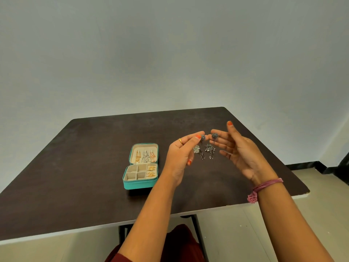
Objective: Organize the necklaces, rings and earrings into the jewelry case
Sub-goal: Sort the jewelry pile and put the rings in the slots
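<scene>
Dark silver dangling earrings with flower-shaped studs hang above the dark brown desk [94,148], one from each hand. One earring [202,138] is pinched by its stud between the thumb and fingertips of the left hand [181,156], which wears a gold ring [180,141] on one finger. The other earring [214,135] is held at the fingertips of the right hand [239,152], whose remaining fingers are spread and loosely extended, palm turned inward; a pink thread band [264,186] circles that wrist. A further silver cluster piece [196,149] shows just below the left fingers. Left of the hands, an open teal zip jewelry case [140,184] lies flat on the desk. Its beige lid holds hanging gold and silver necklaces [144,156], and gold rings [151,171] sit in the right-hand slots of its base.
</scene>
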